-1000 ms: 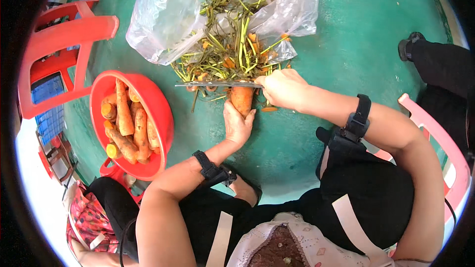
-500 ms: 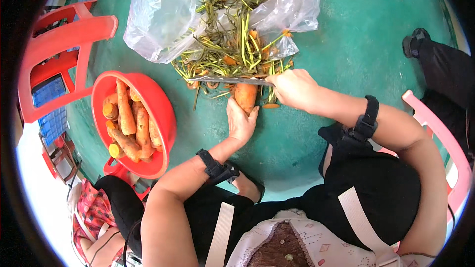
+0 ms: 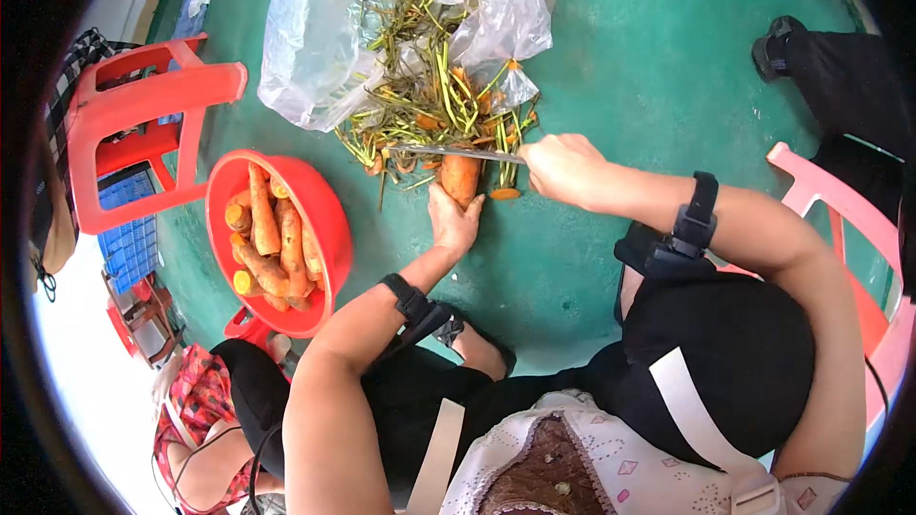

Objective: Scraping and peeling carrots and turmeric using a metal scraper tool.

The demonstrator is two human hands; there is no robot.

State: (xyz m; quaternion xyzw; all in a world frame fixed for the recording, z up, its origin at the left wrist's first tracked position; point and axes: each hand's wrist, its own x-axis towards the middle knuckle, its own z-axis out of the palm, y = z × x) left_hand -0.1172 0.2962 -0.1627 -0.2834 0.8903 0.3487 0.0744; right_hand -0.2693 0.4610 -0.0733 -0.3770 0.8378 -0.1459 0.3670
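Observation:
My left hand [image 3: 452,221] is closed round the lower part of a thick orange carrot [image 3: 460,177], holding it over the green floor. My right hand [image 3: 565,170] grips a knife [image 3: 434,150] by its handle, which the fingers hide. The blade lies crosswise over the carrot's far end, pointing left; how deep it sits in the carrot cannot be made out. A round carrot slice [image 3: 505,194] lies just right of the carrot. Beyond the blade spreads a heap of green stems and carrot trimmings [image 3: 420,100], partly on a clear plastic bag [image 3: 310,33].
To the left, a red basin [image 3: 341,267] holds several carrots [image 3: 266,216]. Behind it are a red plastic chair [image 3: 86,172] and a blue crate [image 3: 129,243]. Another person in red patterned clothing [image 3: 205,391] sits lower left. A pink chair [image 3: 840,200] and someone's dark-clad leg [image 3: 840,76] are at right.
The view has shifted a little, so the basin and heap sit nearer each other in it. Both hands keep their grips, and the slice beside the carrot now shows its round face.

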